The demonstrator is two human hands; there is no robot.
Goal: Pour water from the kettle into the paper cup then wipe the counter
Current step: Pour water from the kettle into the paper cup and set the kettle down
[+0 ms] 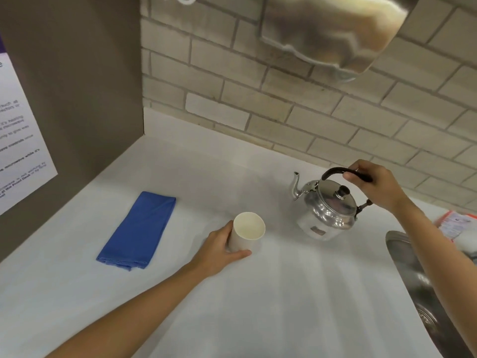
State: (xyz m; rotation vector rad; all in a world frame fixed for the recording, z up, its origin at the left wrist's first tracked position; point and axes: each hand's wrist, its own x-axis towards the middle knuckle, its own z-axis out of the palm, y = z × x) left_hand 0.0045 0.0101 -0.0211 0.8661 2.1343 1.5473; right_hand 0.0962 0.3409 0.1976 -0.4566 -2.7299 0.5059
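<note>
A white paper cup (248, 229) stands upright on the white counter (284, 293), and it looks empty inside. My left hand (219, 250) wraps around its lower side. To the right sits a shiny metal kettle (326, 211) with a black lid knob, its spout pointing left toward the cup. My right hand (374, 186) is closed around the kettle's black handle on top. The kettle's base appears to rest on the counter. A folded blue cloth (138, 229) lies flat to the left of the cup, apart from both hands.
A steel sink (423, 285) sits at the right edge. A red and white packet (455, 224) lies behind it. A brick wall runs along the back, with a metal dispenser (333, 32) above. A grey panel with a printed notice (18, 140) closes the left side.
</note>
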